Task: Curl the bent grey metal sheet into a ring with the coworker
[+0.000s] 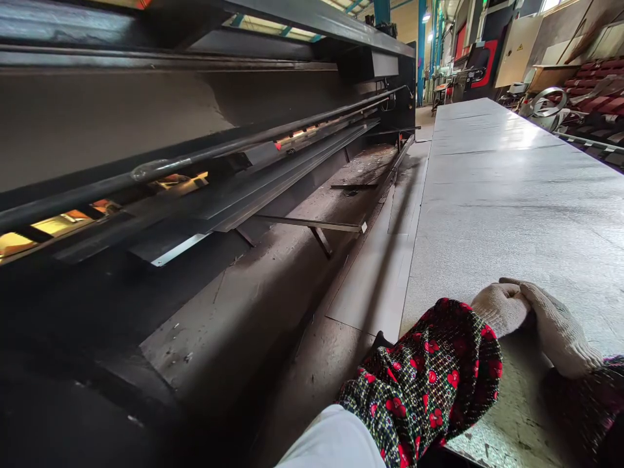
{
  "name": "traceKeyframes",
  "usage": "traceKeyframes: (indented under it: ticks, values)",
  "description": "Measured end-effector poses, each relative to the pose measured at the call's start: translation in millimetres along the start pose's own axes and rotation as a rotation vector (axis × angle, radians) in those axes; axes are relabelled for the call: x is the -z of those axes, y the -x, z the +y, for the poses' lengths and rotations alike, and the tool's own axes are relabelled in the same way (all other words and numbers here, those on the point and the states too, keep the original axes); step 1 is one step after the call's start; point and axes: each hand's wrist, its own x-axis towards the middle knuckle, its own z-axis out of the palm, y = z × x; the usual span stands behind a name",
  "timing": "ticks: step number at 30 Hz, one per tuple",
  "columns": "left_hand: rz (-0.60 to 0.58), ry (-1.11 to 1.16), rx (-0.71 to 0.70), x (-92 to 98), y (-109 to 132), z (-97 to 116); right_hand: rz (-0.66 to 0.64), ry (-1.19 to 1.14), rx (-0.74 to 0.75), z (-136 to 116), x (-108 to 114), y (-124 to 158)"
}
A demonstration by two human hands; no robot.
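Observation:
My left hand (501, 308), in a pale knit glove, rests on the large grey metal sheet (492, 221) with its fingers curled in. Nothing shows in that hand, though the right hand partly covers its fingers. My right hand (560, 331), gloved alike, leans against the left one, its fingers stretched over the knuckles. A patterned sleeve cover (429, 377) with red flowers wraps my left forearm. Below the hands, a scuffed near surface (517, 403) lies in shadow.
A long dark machine (219, 188) with a bar and ledges runs along the left. A support arm (312, 223) juts out over the floor. Thin flat sheets (375, 279) lie beside the metal sheet. At the back right stand a metal ring (549, 101) and stacked dark red parts (595, 97).

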Motion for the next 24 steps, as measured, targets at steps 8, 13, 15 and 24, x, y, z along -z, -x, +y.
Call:
traceKeyframes:
  ticks: [8,13,15,24]
  values:
    - [-0.010,-0.003,-0.007,-4.0,-3.9,-4.8,0.011,-0.004,-0.005,-2.1,-0.8,1.6]
    - [-0.006,-0.012,-0.002,-5.6,-4.2,-7.3,0.022,-0.024,-0.011,1.1,-0.3,1.6]
    - [-0.012,-0.004,-0.004,-4.4,-2.8,-5.9,0.018,-0.023,-0.004,3.6,-0.3,0.8]
    - [-0.018,0.015,-0.020,1.6,1.1,1.2,0.016,-0.036,-0.011,2.1,-0.8,0.1]
